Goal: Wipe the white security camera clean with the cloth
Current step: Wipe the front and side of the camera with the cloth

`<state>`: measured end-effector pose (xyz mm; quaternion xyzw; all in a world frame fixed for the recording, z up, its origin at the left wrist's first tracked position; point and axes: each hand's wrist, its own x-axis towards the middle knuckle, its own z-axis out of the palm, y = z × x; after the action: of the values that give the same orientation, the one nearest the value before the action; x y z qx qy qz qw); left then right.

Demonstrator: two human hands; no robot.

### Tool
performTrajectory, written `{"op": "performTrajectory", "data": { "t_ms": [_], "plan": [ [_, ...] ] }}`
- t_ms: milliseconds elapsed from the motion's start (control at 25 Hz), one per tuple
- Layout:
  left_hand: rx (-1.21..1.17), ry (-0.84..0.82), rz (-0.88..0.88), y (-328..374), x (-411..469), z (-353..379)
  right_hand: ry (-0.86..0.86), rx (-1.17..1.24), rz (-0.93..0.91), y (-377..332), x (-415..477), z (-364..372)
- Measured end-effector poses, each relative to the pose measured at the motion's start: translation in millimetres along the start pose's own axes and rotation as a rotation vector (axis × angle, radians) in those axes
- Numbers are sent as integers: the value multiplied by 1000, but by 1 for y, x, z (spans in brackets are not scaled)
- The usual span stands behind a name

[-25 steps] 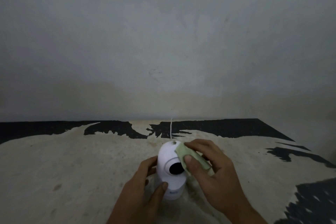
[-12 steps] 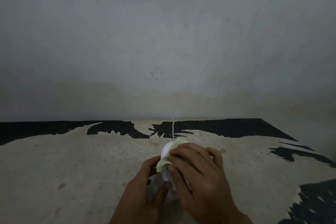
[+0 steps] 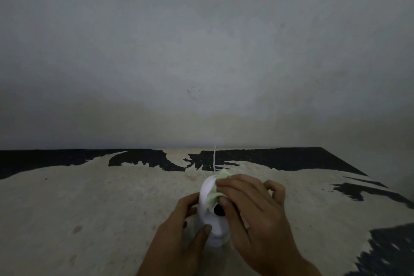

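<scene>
camera [image 3: 212, 222] right side behind right hand [image 3: 253, 210], forearms cut off below

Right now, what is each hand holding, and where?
The left hand grips the white security camera around its lower body. The right hand presses the pale green cloth against the camera's rounded head.

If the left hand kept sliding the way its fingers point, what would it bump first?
Probably nothing new: the left hand already grips the camera, so it would just press harder against its side. Depth is hard to judge.
</scene>
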<state>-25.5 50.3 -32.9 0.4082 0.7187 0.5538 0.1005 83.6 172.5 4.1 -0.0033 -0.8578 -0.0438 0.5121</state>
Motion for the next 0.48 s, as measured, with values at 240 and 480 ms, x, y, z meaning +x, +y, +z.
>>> {"op": "performTrajectory", "data": {
  "t_ms": [240, 480],
  "plan": [
    [-21, 10, 31, -2, -2, -1, -25, 132, -21, -1, -3, 3],
    [-7, -18, 24, 1, -4, -4, 102, 129, 149, 14, -7, 0]
  ]
}}
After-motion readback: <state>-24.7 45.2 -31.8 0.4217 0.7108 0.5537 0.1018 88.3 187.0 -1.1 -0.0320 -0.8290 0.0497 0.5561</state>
